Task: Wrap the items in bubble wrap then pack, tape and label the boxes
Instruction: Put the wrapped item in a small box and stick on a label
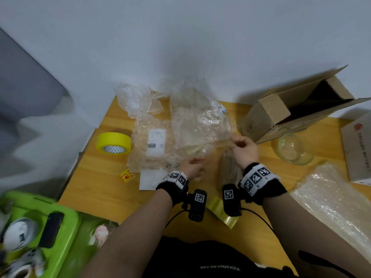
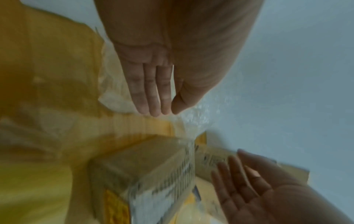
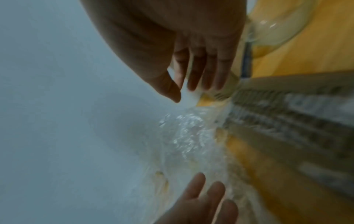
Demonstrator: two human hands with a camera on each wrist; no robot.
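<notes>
The right hand (image 1: 244,150) pinches the near edge of the bubble wrap (image 1: 197,119), which stretches away from it; the left hand (image 1: 192,169), fingers apparently straight, hovers just beside.

Looks like a makeshift packing spot in someone's home: a small wooden desk (image 1: 96,189) pushed against a plain white wall (image 1: 180,37), covered in bubble wrap (image 1: 200,121), a yellow tape roll (image 1: 113,142) and an open cardboard box (image 1: 297,109), with a green bin (image 1: 66,237) of odds and ends beside it.
</notes>
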